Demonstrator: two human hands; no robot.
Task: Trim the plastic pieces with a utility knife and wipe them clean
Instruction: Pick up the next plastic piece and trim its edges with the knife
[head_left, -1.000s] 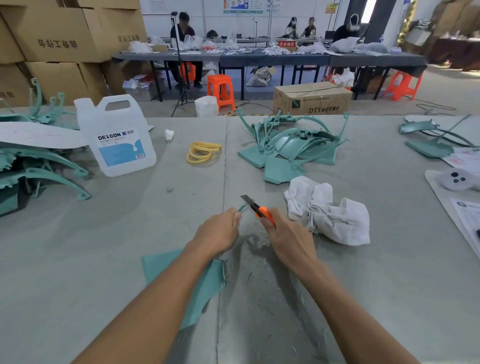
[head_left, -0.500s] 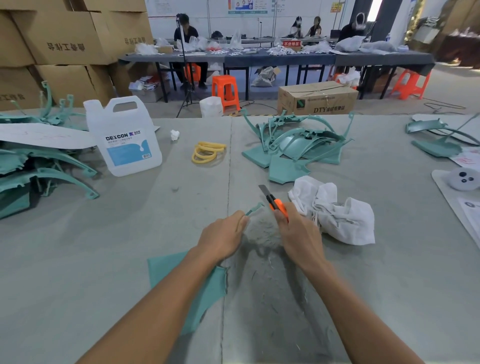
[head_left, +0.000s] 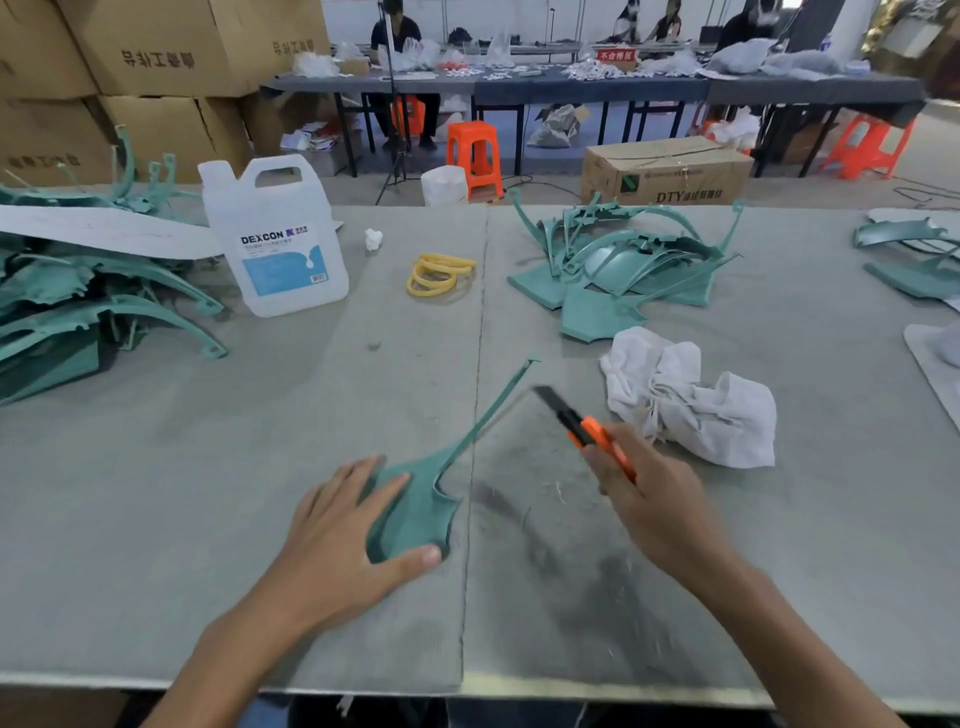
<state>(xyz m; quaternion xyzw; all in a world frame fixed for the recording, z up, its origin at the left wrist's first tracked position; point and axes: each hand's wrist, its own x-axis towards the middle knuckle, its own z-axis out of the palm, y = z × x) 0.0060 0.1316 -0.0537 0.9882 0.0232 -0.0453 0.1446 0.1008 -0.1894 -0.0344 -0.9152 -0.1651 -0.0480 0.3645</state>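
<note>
Near the white rag (head_left: 691, 410), right grip (head_left: 660, 509) clasps knife (head_left: 582, 426); left grip (head_left: 332, 545) flat on teal piece (head_left: 415, 519).

Factory workshop, stacked cartons (head_left: 156, 47), worktables (head_left: 571, 85)

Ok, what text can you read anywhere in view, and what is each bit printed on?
"DEXCON": label of the white jug.
"DTY": lone cardboard box; characters after it blurred.
Red sign at the back: characters too small.
Stacked cartons: print not legible.
Jug's small print: blurred.
</note>
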